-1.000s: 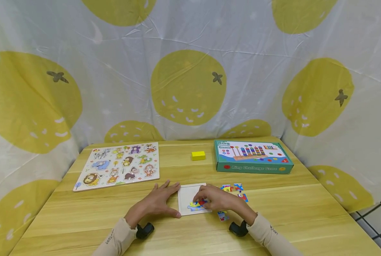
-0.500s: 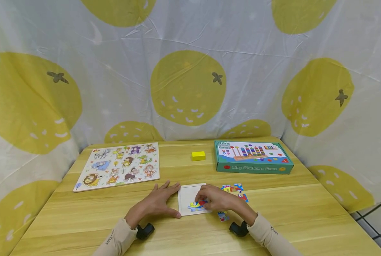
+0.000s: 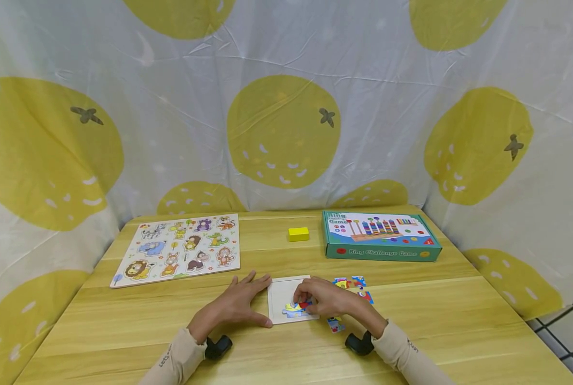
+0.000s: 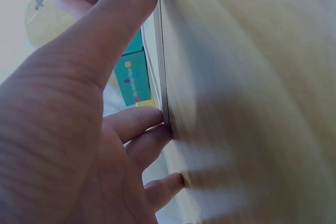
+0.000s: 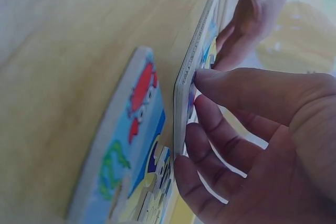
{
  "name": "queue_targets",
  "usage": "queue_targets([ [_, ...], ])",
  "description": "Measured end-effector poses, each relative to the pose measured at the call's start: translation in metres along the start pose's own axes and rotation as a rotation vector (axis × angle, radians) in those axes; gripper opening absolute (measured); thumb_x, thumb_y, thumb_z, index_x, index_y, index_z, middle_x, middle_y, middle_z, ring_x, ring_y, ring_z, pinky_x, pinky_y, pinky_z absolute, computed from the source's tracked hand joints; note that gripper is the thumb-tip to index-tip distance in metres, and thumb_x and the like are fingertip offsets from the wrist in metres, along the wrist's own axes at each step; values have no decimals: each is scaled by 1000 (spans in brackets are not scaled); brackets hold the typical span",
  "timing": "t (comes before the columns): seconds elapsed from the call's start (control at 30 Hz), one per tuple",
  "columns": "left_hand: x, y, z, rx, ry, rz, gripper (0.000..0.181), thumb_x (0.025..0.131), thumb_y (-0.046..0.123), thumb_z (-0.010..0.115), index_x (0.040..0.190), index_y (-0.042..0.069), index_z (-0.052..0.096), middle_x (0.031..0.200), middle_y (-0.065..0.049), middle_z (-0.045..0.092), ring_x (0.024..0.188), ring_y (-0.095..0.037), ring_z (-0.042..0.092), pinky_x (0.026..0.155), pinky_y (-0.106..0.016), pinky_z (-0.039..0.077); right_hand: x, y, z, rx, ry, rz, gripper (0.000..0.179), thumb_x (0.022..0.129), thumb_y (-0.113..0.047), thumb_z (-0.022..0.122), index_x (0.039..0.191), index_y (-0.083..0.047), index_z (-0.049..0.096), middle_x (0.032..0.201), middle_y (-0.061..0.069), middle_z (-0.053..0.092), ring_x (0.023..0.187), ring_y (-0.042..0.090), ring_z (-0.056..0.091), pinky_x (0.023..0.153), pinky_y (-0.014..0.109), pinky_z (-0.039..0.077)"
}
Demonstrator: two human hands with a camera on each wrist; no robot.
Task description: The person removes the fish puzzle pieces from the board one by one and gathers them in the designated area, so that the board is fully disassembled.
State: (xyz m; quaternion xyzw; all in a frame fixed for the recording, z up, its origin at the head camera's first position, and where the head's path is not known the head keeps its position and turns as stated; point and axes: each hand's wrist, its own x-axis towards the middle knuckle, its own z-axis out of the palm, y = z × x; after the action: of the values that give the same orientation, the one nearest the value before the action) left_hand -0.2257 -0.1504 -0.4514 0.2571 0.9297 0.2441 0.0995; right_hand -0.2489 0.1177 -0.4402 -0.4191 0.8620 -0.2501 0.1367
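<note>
A small white puzzle tray lies on the table between the hands. Several joined jigsaw pieces, blue and yellow, fill its lower right part. My left hand steadies the tray's left side, thumb at the near corner and spread fingertips at the far one. Over the right side, my right hand pinches a jigsaw piece with red on it down among the others; the fingers hide much of it. In the right wrist view, the thumb presses at the tray's surface while the other fingertips line its edge.
Loose jigsaw pieces lie right of the tray, one with a red crab close beside it. Farther back are an animal puzzle board, a yellow block and a green Ring Challenge Game box. A patterned curtain encloses the table.
The right fingers have shifted slightly right over the tray, and the piece beneath them sits a little differently among its neighbours. My left hand and the tray stay in place.
</note>
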Motion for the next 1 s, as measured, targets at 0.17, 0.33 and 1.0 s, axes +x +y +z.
queue_targets([
  [0.17,0,0,0,3,-2,0,100,69,59,77,148,11,38,155,-5,32,144,-41,15,108,-71,7,0,1,0,15,1,8,16,86,-4,68,98,-14,66,91,-7,57,85,9,51,79,21,44],
  [0.33,0,0,0,6,-3,-1,100,69,59,77,148,11,38,155,-5,32,144,-41,15,108,-71,7,1,2,1,47,-3,22,17,86,-5,70,99,-14,65,91,-6,57,84,9,52,78,21,45],
  [1.0,0,1,-1,3,0,0,100,69,58,77,148,10,39,154,-6,33,144,-41,15,108,-70,6,2,-3,2,162,-27,31,22,84,-1,69,97,-16,58,78,-10,56,69,1,50,65,17,46],
])
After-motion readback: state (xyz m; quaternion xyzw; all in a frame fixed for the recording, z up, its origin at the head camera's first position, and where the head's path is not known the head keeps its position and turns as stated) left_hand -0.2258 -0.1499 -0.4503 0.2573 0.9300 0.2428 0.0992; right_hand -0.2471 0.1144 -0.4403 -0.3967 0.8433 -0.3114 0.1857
